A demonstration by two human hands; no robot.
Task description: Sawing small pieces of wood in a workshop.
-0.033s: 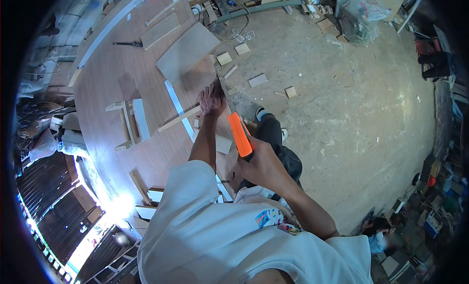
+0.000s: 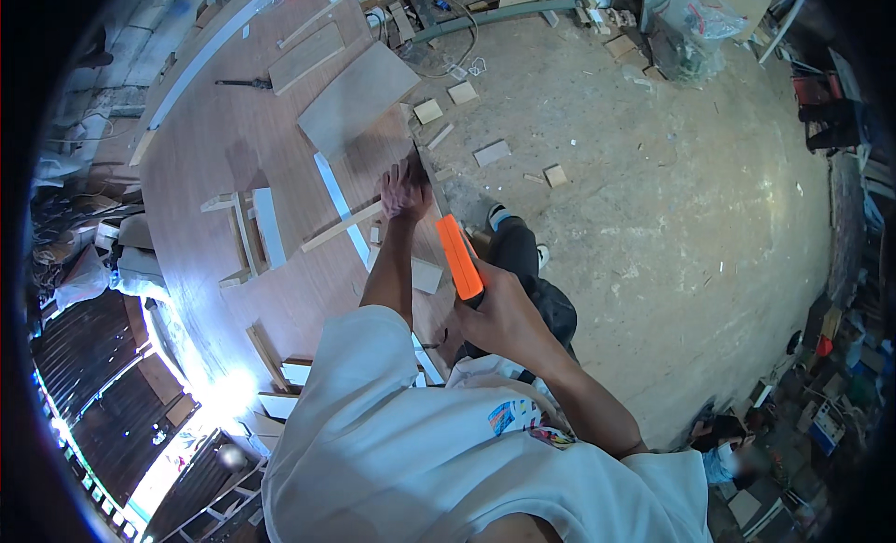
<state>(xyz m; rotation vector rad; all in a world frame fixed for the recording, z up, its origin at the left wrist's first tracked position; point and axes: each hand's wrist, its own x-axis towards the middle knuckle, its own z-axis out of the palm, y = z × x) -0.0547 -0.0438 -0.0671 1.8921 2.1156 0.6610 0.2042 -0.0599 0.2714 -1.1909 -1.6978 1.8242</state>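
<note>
My right hand (image 2: 504,310) is closed round the handle of an orange-and-black hand saw (image 2: 459,258) at the table's right edge. From the handle, a thin dark blade appears to run away from me along that edge. My left hand (image 2: 406,193) lies on the tabletop near the edge, fingers stretched forward and slightly apart, just left of the blade. A narrow wooden strip (image 2: 341,227) reaches to this hand and seems to run beneath it; its right end is hidden. Below the strip, a short pale board (image 2: 427,277) lies partly behind my left forearm.
The large brown table (image 2: 187,216) carries a thin plywood panel (image 2: 359,99), a small wooden frame (image 2: 250,235), a white strip (image 2: 331,188) and a dark slender tool (image 2: 245,84). Wood offcuts (image 2: 492,153) lie on the concrete floor. A clear plastic bag (image 2: 700,39) stands at the far right.
</note>
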